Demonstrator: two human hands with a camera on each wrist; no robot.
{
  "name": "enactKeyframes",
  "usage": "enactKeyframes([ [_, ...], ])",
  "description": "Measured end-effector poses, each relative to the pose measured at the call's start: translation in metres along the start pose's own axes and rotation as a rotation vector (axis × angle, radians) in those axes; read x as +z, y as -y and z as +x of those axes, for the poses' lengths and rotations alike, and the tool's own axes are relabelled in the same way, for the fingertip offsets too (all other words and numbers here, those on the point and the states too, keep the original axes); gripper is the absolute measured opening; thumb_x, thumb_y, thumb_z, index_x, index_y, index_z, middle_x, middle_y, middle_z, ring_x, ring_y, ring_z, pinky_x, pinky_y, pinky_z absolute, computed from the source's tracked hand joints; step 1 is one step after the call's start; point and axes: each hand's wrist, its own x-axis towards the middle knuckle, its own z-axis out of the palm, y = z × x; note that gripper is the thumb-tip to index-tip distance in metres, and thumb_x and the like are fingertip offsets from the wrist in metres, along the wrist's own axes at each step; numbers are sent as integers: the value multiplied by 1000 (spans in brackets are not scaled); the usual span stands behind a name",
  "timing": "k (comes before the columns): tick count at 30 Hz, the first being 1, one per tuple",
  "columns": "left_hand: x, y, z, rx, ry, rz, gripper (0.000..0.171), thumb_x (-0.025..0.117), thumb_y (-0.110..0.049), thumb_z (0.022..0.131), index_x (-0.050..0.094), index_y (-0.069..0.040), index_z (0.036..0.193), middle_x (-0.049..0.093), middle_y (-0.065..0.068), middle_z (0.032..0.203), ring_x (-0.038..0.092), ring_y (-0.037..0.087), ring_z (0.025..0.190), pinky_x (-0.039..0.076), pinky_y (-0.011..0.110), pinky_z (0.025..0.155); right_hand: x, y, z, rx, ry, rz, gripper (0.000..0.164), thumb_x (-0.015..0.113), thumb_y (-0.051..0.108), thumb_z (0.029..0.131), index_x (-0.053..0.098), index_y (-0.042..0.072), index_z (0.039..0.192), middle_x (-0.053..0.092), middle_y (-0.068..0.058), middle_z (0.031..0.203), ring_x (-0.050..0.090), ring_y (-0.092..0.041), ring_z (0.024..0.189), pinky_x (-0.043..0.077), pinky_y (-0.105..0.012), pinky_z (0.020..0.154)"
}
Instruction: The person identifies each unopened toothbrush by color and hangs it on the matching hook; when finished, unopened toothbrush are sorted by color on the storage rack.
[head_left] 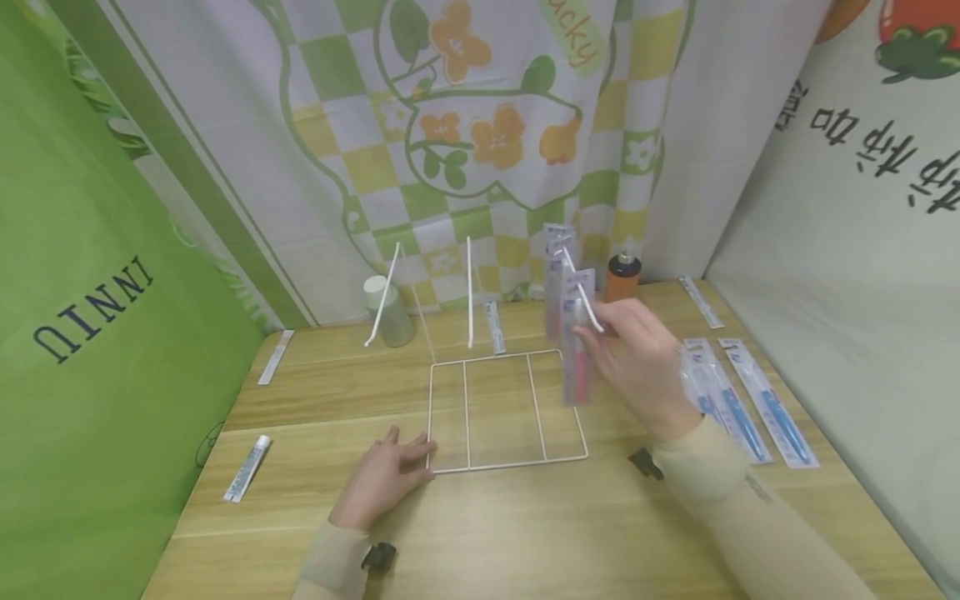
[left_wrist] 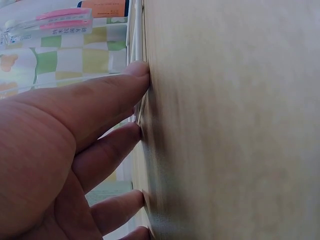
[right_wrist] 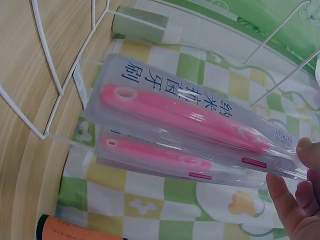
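A white wire display rack (head_left: 506, 465) stands mid-table, with three prongs jutting from its upper part. On the right prong hangs a packaged pink toothbrush (head_left: 579, 354); my right hand (head_left: 641, 362) pinches its upper end between thumb and fingers. Farther back along that prong is another packaged pink toothbrush (right_wrist: 155, 150), seen behind the first in the right wrist view. My left hand (head_left: 382, 477) rests at the rack base's front left corner, its extended fingertips touching wire and tabletop. The left wrist view shows its thumb (left_wrist: 100, 102) against that wire.
Packaged blue toothbrushes (head_left: 772, 404) lie at the right. Behind the rack stand a pale green bottle (head_left: 393, 321) and an orange bottle (head_left: 621, 283) with a black top. A white tube (head_left: 247, 471) lies at left; slim pale packets (head_left: 276, 358) lie around. Fabric surrounds the table.
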Motion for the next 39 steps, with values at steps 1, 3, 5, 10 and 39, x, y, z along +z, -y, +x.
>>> enactKeyframes([
  [1,0,0,0,0,0,-1,44,82,-31,96,75,-18,137,62,-1,151,30,56,154,19,76,124,3,-3,1,14,5,-9,40,74,35,104,75,-4,104,74,-16,92,70,-27,77,61,-26,73],
  [3,-1,0,0,1,0,-2,44,82,-31,96,75,-17,137,62,-1,151,30,56,154,19,76,124,8,-9,3,44,15,-4,34,77,29,102,75,-4,107,73,-16,92,70,-29,78,60,-21,77],
  [5,-1,0,0,1,1,0,44,82,-31,96,75,-18,137,62,-1,151,30,56,155,19,76,124,13,-16,3,74,23,13,29,80,22,98,74,-4,109,73,-17,94,70,-30,80,58,-15,83],
  [10,-1,0,0,-1,5,3,44,82,-31,96,75,-18,138,62,-2,151,30,55,155,19,75,124,24,-26,6,108,30,26,26,84,7,91,74,-4,111,72,-17,96,70,-31,82,53,-10,87],
  [39,0,1,0,-15,5,5,44,82,-34,96,75,-22,138,61,-5,152,29,54,156,19,76,124,37,-41,8,122,0,28,32,87,0,87,74,-3,116,72,-17,94,69,-31,80,50,-6,83],
])
